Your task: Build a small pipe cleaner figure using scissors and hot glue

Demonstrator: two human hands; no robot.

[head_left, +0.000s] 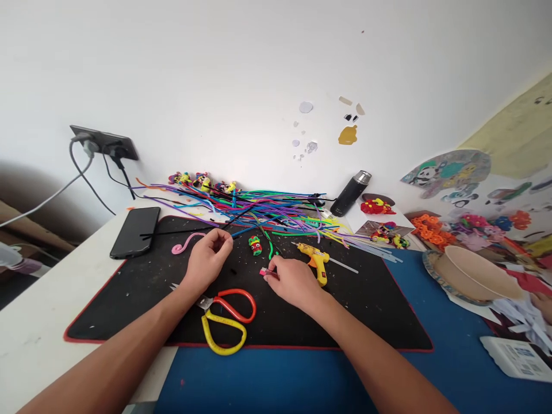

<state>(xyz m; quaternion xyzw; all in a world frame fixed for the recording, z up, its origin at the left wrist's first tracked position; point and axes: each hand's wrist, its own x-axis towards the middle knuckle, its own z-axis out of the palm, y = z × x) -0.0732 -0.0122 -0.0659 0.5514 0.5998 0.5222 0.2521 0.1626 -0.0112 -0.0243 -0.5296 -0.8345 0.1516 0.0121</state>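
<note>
My left hand point(210, 257) is closed in a pinch over the black mat. A long black pipe cleaner point(176, 232) runs from above the phone to this hand, and its grip point is hidden by the fingers. In my right hand point(295, 279) is a small pink lighter point(263, 271), mostly covered by the fingers. Between the hands, towards the back, lies a small red and green head with eyes point(255, 246). A green pipe cleaner point(271, 248) curves down close to my right fingers. Scissors point(228, 322) with red and yellow handles lie partly under my left forearm.
A yellow glue gun point(318, 263) lies just beyond my right hand. Tangled pipe cleaners point(276, 210) spread along the wall. A phone point(135, 233), a pink curl point(177, 249), a dark flask point(351, 194) and a bowl point(478, 273) surround the mat point(353, 322). Another person's hand point(541, 305) shows at far right.
</note>
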